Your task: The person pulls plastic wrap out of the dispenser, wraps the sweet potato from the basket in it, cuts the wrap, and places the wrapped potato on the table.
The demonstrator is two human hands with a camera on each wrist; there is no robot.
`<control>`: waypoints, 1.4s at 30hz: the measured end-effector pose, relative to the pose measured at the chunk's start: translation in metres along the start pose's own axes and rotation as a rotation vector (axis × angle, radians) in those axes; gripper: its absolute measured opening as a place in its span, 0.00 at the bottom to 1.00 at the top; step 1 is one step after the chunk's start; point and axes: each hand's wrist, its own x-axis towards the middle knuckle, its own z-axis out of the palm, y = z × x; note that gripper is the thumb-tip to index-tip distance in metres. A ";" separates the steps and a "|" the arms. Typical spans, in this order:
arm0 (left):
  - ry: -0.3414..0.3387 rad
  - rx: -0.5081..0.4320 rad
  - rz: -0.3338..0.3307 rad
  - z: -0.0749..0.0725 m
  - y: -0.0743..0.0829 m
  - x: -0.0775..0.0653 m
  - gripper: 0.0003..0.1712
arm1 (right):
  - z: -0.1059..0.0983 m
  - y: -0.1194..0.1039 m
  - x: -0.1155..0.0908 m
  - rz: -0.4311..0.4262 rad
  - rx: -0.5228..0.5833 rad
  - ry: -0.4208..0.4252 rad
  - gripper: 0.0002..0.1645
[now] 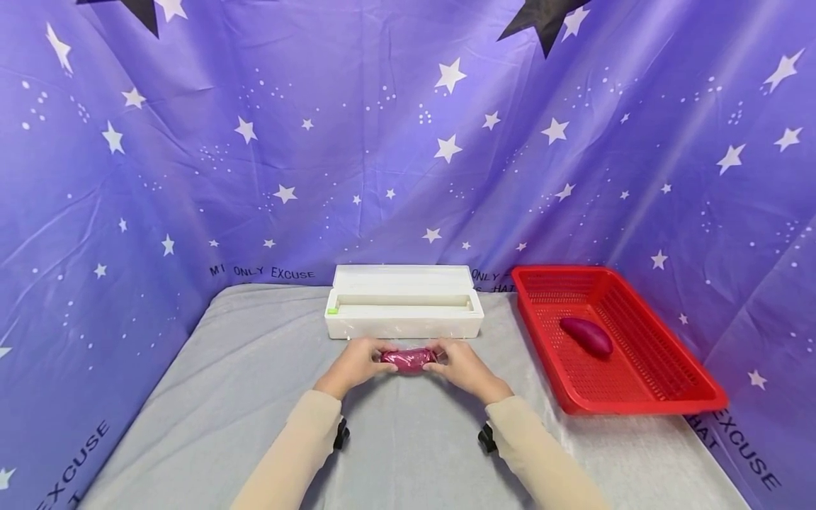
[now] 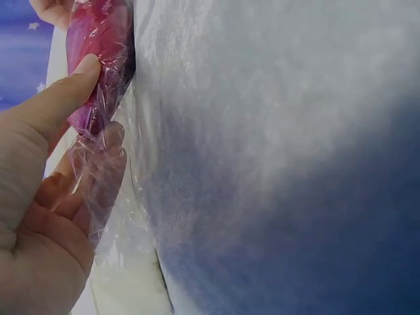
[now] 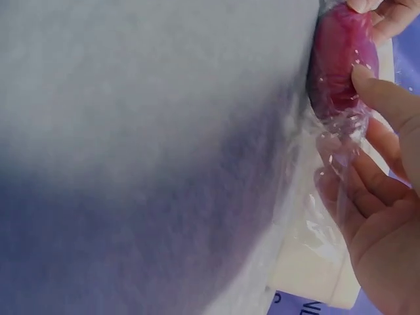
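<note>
A purple sweet potato [image 1: 408, 360] wrapped in clear cling film lies crosswise between both hands, on or just above the table in front of the white box. My left hand [image 1: 360, 363] grips its left end; the left wrist view shows the thumb on the wrapped skin and loose film [image 2: 98, 170] draped over the other fingers. At the opposite end my right hand [image 1: 462, 365] holds it the same way, thumb on top. Loose film [image 3: 341, 141] hangs over the right fingers too. Both ends of the sweet potato are partly hidden by the fingers and crumpled film.
Just behind the hands stands a white cling film box [image 1: 404, 328] with its lid raised and a small green piece at its left. To the right, a red plastic basket [image 1: 637, 407] holds an unwrapped purple sweet potato [image 1: 588, 336]. Purple star-patterned cloth [image 1: 382, 142] surrounds the grey-covered table [image 1: 408, 453].
</note>
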 end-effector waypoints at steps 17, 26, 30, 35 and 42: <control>-0.167 0.068 0.174 -0.005 0.012 -0.031 0.31 | -0.017 -0.005 -0.032 -0.088 0.033 -0.184 0.19; -0.197 -0.036 0.207 -0.004 0.013 -0.038 0.21 | -0.022 -0.012 -0.041 -0.175 0.070 -0.249 0.19; -0.189 -0.051 0.213 -0.003 0.012 -0.041 0.17 | -0.021 -0.015 -0.044 -0.162 -0.020 -0.242 0.30; -0.174 0.010 0.209 -0.001 0.012 -0.043 0.22 | -0.015 -0.016 -0.046 -0.188 -0.143 -0.170 0.37; -0.179 0.069 0.194 0.000 0.012 -0.042 0.30 | -0.007 -0.014 -0.045 -0.148 -0.263 -0.127 0.35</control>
